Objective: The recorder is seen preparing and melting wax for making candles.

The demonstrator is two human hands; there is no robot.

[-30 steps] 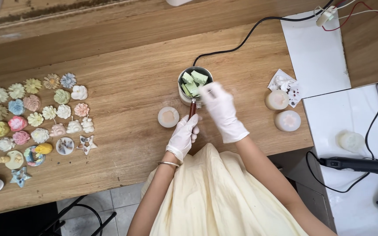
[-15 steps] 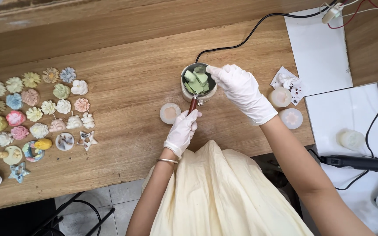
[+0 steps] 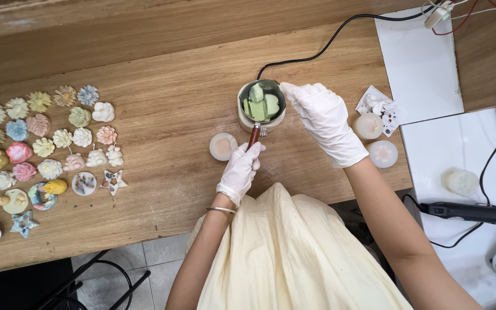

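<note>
- The left hand (image 3: 240, 172), in a white glove, has its fingers (image 3: 254, 150) curled tight around the reddish-brown handle (image 3: 254, 136) of a small metal pot.
- The right hand (image 3: 324, 121), also gloved, lies with its fingers (image 3: 291, 92) spread loosely and touching the right rim of the pot; they clasp nothing, only steady it.
- The small metal pot (image 3: 261, 103) sits on a round white heating base (image 3: 244, 120) in the middle of the wooden table (image 3: 173, 103), with a black cord (image 3: 328, 43) running off toward the far right.
- Inside the pot lie several pale green wax chunks (image 3: 262, 104), still solid and stacked loosely.
- By my judgement the pot is light but stiff, its metal wall possibly hot, so the handle is the safe place to grip; the chunks look hard, smooth and a little slippery, and would shift if the pot tips.
- Just left of the handle stands a small round dish (image 3: 223, 146) with a pale filling.
- To the right of the right hand are two round white moulds (image 3: 375, 140) and a crumpled wrapper (image 3: 381, 106).
- Far left, rows of small coloured flower-shaped wax pieces (image 3: 53, 143) are laid out on the table.
- On the white surface at right lies a black-handled tool (image 3: 466, 212).
</note>
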